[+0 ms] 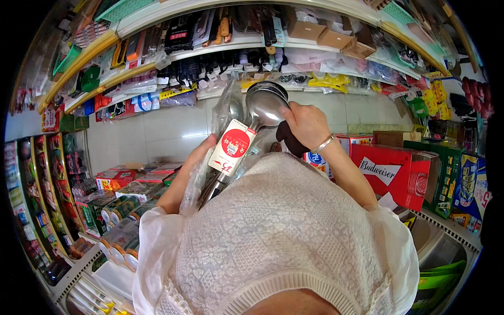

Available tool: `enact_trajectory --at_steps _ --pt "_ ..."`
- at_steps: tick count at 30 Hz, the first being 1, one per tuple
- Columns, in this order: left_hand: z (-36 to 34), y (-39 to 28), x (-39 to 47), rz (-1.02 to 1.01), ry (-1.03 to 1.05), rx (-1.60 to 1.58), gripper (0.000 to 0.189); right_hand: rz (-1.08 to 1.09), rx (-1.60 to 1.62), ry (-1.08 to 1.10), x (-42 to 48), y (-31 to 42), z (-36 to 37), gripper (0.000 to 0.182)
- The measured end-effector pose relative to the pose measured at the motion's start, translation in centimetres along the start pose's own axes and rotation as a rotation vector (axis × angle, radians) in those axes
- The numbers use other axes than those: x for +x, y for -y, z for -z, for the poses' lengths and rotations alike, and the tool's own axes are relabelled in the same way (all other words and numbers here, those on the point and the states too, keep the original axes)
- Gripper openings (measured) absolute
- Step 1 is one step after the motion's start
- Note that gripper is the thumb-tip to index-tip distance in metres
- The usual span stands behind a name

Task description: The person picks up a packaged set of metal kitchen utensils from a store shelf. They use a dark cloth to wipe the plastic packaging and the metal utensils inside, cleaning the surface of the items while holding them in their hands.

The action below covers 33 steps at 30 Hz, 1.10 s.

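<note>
Metal ladles [267, 103] with shiny bowls lie slanted in front of my chest, bowls away from me. My right hand [305, 124] grips the uppermost bowl at its right rim, the thumb on the metal. A white and red card tag [231, 147] hangs over the handles. Clear plastic wrapping [224, 106] surrounds another ladle bowl to the left. My left hand [202, 151] holds the wrapped bundle from the left, its fingers partly hidden behind the tag and plastic. A dark handle [214, 191] points back towards my body.
Stocked shelves [236, 45] curve across the far side, with goods in packets and small cardboard boxes [307, 25]. At right stands a red Budweiser box [388, 171] beside a green box [443, 177]. Cartons [118, 177] and lidded jars [122, 240] stand at left. Tiled floor [173, 126] shows beyond my hands.
</note>
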<state>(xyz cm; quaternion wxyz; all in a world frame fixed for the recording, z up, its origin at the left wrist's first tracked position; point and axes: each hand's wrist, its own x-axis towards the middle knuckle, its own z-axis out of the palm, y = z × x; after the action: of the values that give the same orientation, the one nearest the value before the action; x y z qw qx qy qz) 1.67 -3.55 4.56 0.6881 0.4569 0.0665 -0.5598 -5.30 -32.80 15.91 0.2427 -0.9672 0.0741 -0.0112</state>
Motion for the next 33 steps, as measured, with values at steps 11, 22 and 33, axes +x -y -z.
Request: enact_trajectory --at_steps 11,22,33 --pt "-2.4 -3.3 -0.4 0.037 -0.018 0.02 0.046 -0.149 0.957 0.508 -0.2 -1.9 -5.5 0.027" --pt "-6.8 -7.1 -0.9 -0.092 -0.109 0.164 0.068 -0.134 0.852 0.102 0.5 1.4 -6.2 0.026" --pt "-9.1 -9.7 -0.7 -0.297 -0.091 0.396 0.049 -0.289 1.576 0.42 2.6 1.4 -4.6 0.037"
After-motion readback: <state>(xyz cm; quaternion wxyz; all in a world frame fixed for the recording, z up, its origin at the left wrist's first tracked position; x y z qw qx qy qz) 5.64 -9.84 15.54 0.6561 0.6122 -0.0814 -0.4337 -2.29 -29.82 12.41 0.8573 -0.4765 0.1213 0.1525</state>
